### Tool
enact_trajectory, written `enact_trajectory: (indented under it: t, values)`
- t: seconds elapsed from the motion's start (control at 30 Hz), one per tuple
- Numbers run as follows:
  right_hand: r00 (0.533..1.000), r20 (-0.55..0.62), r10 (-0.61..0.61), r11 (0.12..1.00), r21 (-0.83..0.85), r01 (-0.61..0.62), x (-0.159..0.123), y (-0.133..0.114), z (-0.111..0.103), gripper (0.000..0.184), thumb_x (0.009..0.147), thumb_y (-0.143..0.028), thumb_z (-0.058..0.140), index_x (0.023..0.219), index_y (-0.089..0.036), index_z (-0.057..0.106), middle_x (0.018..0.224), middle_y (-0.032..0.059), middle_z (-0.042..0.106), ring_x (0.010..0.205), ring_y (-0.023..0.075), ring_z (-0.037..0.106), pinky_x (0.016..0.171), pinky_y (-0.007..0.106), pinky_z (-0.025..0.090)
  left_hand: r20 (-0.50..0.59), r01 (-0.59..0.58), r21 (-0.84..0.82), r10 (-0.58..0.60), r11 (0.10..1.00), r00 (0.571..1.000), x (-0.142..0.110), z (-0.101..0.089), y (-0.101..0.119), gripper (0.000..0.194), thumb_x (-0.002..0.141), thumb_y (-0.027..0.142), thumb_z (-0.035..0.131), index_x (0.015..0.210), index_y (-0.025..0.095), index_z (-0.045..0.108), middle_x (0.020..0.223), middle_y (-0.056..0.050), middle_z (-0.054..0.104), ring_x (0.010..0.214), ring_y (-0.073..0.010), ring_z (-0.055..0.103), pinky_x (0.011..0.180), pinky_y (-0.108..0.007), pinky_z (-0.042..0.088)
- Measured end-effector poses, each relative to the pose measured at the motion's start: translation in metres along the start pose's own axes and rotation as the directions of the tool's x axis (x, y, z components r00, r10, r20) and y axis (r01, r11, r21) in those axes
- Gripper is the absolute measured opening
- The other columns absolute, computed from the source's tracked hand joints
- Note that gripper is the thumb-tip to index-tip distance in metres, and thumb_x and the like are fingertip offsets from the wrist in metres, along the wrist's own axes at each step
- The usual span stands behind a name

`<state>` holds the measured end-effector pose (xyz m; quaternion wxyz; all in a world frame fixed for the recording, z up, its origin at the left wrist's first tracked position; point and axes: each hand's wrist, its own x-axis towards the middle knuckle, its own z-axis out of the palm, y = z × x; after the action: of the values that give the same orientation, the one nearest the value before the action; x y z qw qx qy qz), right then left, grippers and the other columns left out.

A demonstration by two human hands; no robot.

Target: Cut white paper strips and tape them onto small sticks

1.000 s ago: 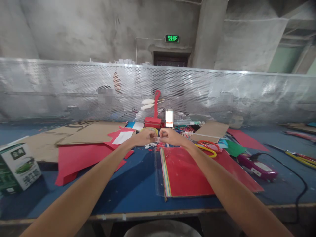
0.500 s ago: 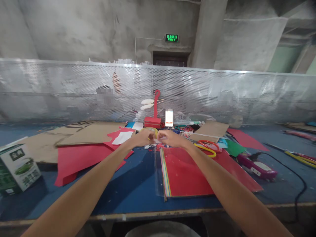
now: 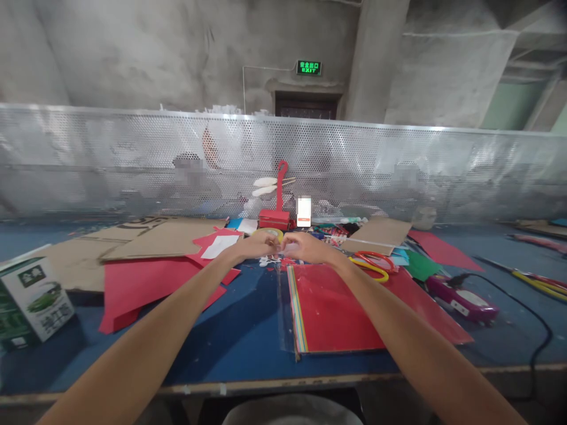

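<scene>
My left hand [image 3: 259,245] and my right hand [image 3: 305,247] meet over the middle of the blue table, fingers bent and fingertips pinched close together. A small thin whitish piece [image 3: 290,248] shows under my right fingers; whether it is tape or paper I cannot make out. My left fingertips are at its left end, and what lies between them is mostly hidden. Just behind my left hand is a roll of yellowish tape [image 3: 275,233]. White and red paper scraps [image 3: 269,260] lie below the hands. A pack of coloured paper with a red top sheet [image 3: 336,313] lies nearer me.
Cardboard [image 3: 163,239] and red paper [image 3: 142,286] spread at left beside a milk carton [image 3: 38,301]. A red paper box with a tall strip [image 3: 274,219] and a lit phone [image 3: 303,212] stand behind. Red-and-yellow scissors [image 3: 374,265] and a purple power strip [image 3: 463,300] lie right.
My fingertips have shifted slightly, the right ones a little to the left. The whitish piece now shows more under my right fingers. The things on the table stay put.
</scene>
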<state>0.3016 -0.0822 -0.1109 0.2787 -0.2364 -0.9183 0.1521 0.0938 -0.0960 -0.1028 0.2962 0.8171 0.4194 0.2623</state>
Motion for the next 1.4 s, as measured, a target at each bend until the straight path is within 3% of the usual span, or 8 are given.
enact_trajectory:
  t: [0.1,0.33,0.47,0.57,0.8,1.0,1.17,1.4]
  values:
    - [0.999,0.024,-0.022,1.0,0.01,0.022,-0.001,-0.004,0.0,0.029,0.07,-0.021,0.07,0.097,-0.02,0.059,0.097,0.0013,0.065,0.076,0.0157,0.057,0.069,0.024,0.04,-0.035,0.03,-0.065,-0.033,0.997,0.999,-0.003,0.001,0.003,0.013,0.071,0.029,0.063,0.074,0.017,0.067,0.069,-0.002,0.063,0.061,-0.0128,0.053,0.055,-0.022,0.039]
    - [0.99,-0.058,-0.132,0.988,-0.091,0.126,0.0,-0.008,-0.001,0.026,0.072,0.0,0.055,0.09,-0.017,0.063,0.092,0.0031,0.065,0.082,0.0158,0.058,0.073,0.024,0.039,0.044,0.121,-0.144,-0.116,0.982,0.992,-0.008,-0.001,0.007,0.013,0.069,0.03,0.064,0.074,0.018,0.065,0.064,-0.001,0.058,0.055,-0.0111,0.045,0.048,-0.023,0.031]
    - [0.984,-0.062,-0.167,0.977,-0.148,0.157,-0.002,-0.007,-0.006,0.011,0.082,-0.012,0.061,0.089,-0.017,0.068,0.09,0.0052,0.065,0.082,0.0159,0.058,0.075,0.025,0.04,0.063,0.169,-0.122,-0.162,0.978,0.985,-0.008,-0.001,0.008,0.019,0.068,0.034,0.066,0.077,0.018,0.065,0.069,-0.001,0.06,0.059,-0.0117,0.046,0.052,-0.024,0.032]
    - [0.982,-0.085,-0.167,0.981,-0.113,0.157,-0.002,-0.006,-0.007,0.013,0.086,-0.026,0.062,0.087,-0.016,0.07,0.09,0.0062,0.064,0.081,0.0155,0.059,0.075,0.026,0.042,0.068,0.168,-0.084,-0.163,0.982,0.984,-0.008,-0.001,0.011,0.019,0.066,0.032,0.066,0.077,0.016,0.065,0.072,0.0,0.06,0.064,-0.0123,0.048,0.056,-0.024,0.035]
    - [0.982,-0.156,-0.102,0.992,0.059,0.112,-0.001,-0.007,-0.006,0.016,0.081,-0.031,0.067,0.081,-0.015,0.069,0.084,0.0044,0.066,0.073,0.0133,0.06,0.068,0.023,0.044,0.112,0.079,-0.126,-0.065,0.989,0.992,-0.004,0.002,0.009,0.015,0.067,0.03,0.068,0.073,0.016,0.064,0.067,0.0,0.057,0.064,-0.0119,0.049,0.058,-0.023,0.035]
    - [0.983,-0.183,-0.001,0.978,0.205,0.039,-0.002,-0.004,-0.009,0.024,0.082,-0.038,0.064,0.085,-0.015,0.068,0.073,0.003,0.066,0.065,0.0141,0.06,0.06,0.023,0.044,0.022,-0.047,-0.143,0.051,0.989,0.998,0.0,0.005,0.005,0.012,0.068,0.027,0.067,0.073,0.016,0.067,0.067,-0.001,0.06,0.062,-0.0116,0.05,0.058,-0.024,0.037]
    - [0.961,-0.277,0.016,0.976,0.211,0.045,0.001,0.0,-0.012,0.022,0.084,-0.034,0.06,0.085,-0.014,0.07,0.079,0.0054,0.069,0.073,0.016,0.062,0.068,0.025,0.047,-0.064,-0.089,-0.129,0.082,0.988,0.995,0.003,0.007,0.007,0.01,0.066,0.025,0.067,0.071,0.016,0.067,0.065,0.0,0.059,0.06,-0.0107,0.049,0.057,-0.023,0.036]
    - [0.946,-0.317,0.061,0.971,0.239,0.017,0.001,0.002,-0.011,0.024,0.084,-0.036,0.059,0.085,-0.014,0.067,0.076,0.004,0.067,0.069,0.015,0.061,0.063,0.024,0.046,-0.059,-0.17,-0.242,0.161,0.955,0.985,0.006,0.008,0.007,0.015,0.068,0.023,0.067,0.077,0.017,0.057,0.069,0.0,0.06,0.062,-0.0098,0.052,0.06,-0.024,0.039]
